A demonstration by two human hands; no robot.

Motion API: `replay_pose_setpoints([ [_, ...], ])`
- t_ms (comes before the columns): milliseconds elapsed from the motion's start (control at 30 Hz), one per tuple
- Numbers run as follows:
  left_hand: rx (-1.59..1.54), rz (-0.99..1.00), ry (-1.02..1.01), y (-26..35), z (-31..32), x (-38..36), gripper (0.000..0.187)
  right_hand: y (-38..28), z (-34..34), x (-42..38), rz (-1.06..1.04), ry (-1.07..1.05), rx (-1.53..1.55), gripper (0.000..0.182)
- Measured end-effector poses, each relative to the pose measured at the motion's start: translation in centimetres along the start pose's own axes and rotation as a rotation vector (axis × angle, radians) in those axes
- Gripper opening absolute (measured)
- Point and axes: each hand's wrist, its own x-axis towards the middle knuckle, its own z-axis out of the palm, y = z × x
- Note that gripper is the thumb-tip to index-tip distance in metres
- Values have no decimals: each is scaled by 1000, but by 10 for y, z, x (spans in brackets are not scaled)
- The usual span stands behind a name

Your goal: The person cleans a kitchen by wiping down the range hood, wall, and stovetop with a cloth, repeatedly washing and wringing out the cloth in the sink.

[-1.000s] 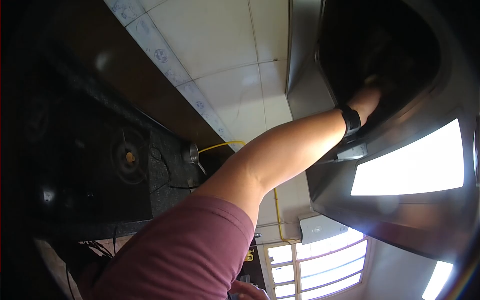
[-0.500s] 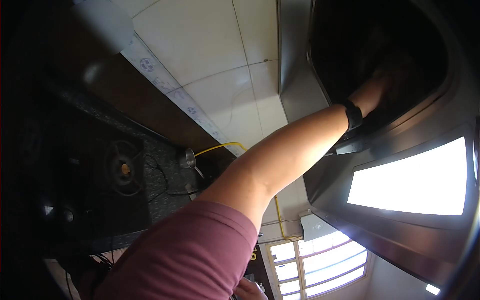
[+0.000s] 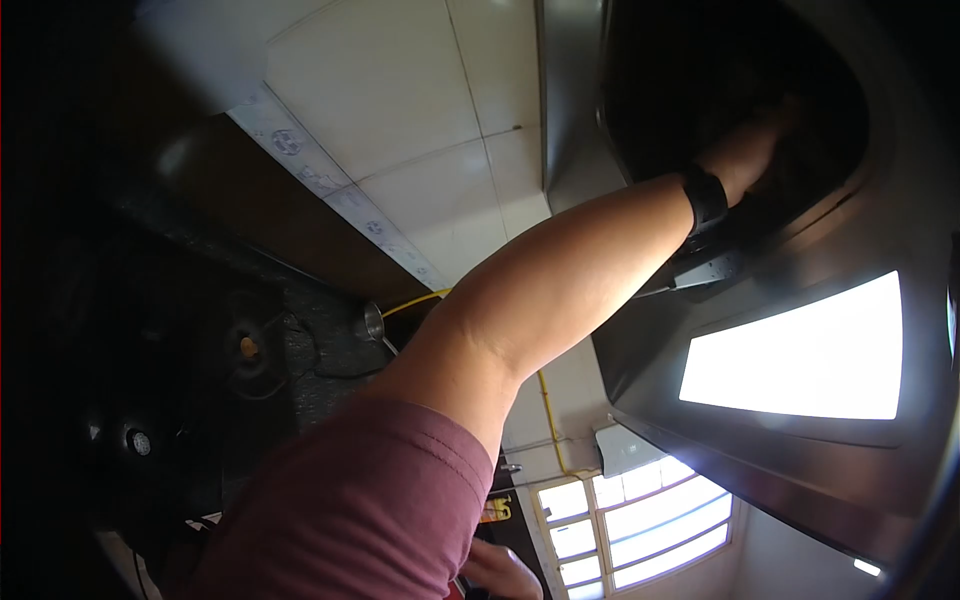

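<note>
My left arm stretches up across the view, a black wristband at its wrist. My left hand (image 3: 755, 150) reaches inside the dark opening of a metal range hood (image 3: 640, 345), and shadow hides its fingers. Below that wrist, a small grey piece (image 3: 705, 270) sits on the hood's edge. At the bottom of the view, my right hand (image 3: 505, 570) shows in part beside the maroon sleeve (image 3: 350, 500). Its fingers are mostly covered, and I cannot tell whether it holds anything.
A dark gas stove with a burner (image 3: 248, 348) lies at the left. Close to it are a small steel vessel with a handle (image 3: 373, 322) and a yellow hose (image 3: 415, 300). Tiled wall (image 3: 400, 100) rises behind. A bright panel (image 3: 800, 350) glares on the hood; a window (image 3: 660, 520) stands lower right.
The view has shifted slightly, so the hood and arm sit further left. My left hand stays inside the hood opening. More of my right hand shows beside the sleeve.
</note>
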Motion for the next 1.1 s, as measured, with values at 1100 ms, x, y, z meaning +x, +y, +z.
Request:
replay_pose_setpoints([
  [1100,252,54,-28,-42,-18,-10,59,3,13,18,8,-95,77,40],
])
